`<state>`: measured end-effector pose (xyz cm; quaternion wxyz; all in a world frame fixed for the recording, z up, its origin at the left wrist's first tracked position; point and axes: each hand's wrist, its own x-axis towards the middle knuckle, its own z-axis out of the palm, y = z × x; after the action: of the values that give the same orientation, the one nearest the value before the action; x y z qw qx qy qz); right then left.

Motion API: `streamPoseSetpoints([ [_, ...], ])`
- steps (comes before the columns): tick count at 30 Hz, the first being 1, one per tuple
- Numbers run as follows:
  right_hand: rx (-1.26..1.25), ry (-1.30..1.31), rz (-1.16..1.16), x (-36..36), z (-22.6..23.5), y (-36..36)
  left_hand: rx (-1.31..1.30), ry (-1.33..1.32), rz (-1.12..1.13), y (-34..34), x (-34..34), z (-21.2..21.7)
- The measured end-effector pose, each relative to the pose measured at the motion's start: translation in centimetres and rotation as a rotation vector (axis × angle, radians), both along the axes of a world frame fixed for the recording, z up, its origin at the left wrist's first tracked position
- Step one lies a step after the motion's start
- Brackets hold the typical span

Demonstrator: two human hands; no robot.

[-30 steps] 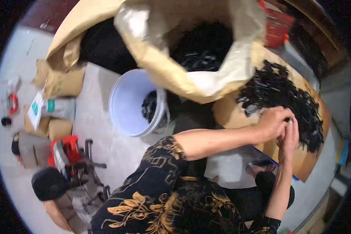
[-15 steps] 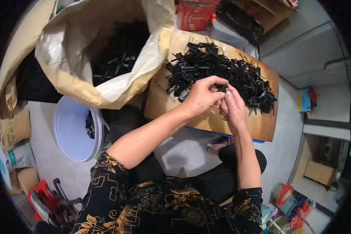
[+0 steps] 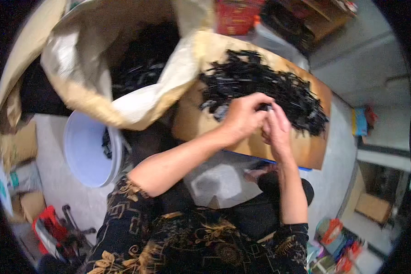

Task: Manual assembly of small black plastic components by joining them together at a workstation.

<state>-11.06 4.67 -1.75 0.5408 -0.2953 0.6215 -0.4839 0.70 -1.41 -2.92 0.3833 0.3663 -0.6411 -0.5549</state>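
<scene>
My left hand [image 3: 245, 117] and my right hand [image 3: 276, 127] meet over the near edge of a pile of small black plastic parts [image 3: 260, 80]. Between the pinched fingers of both hands sits one small black plastic part [image 3: 264, 107], mostly covered by the fingers. Its exact kind cannot be made out, and the picture is blurred. The pile lies spread on a brown board [image 3: 301, 150] in front of me.
A large lined paper sack [image 3: 137, 107] with more black parts stands open at left. Below it is a white bucket [image 3: 84, 150] with some black parts inside. A red box [image 3: 235, 17] stands behind the board; a small cardboard box [image 3: 373, 206] sits at right.
The whole view has shifted slightly and blurred. Both hands stay together on the small black part, which is now more hidden by the fingers.
</scene>
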Motion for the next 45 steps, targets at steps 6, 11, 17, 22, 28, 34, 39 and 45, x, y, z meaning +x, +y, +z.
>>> streamPoseSetpoints([
  [6, 0.071, 0.178, -0.049, -0.4, 0.7, 0.4, -0.345, -0.053, 0.152, 1.1, -1.3, 0.0],
  [11, 0.027, 0.072, 0.013, -1.1, -1.1, -0.5, -0.325, -0.185, 0.176, 0.8, -0.2, -0.5],
  [17, -0.196, 0.304, 0.098, -4.2, -1.5, -0.1, 0.055, 0.094, 0.040, -0.7, -0.9, 2.0],
  [22, -0.176, 0.289, 0.015, -2.8, -0.1, 1.2, 0.553, 0.386, -0.244, -2.0, 0.4, 1.1],
  [28, -0.249, 0.023, 0.039, -3.1, 1.0, 1.8, 0.719, 0.435, -0.368, -1.6, 1.4, 0.1],
  [34, -0.286, -0.030, 0.051, -4.4, -0.2, 1.8, 0.705, 0.366, -0.491, -0.7, 0.6, 1.1],
  [39, -0.183, -0.104, 0.123, -4.7, -0.4, 2.6, 0.588, 0.177, -0.550, -0.3, 0.1, 1.1],
  [45, -0.173, -0.026, 0.176, -4.8, -1.4, 2.6, 0.334, -0.036, -0.600, 0.5, -0.6, 1.1],
])
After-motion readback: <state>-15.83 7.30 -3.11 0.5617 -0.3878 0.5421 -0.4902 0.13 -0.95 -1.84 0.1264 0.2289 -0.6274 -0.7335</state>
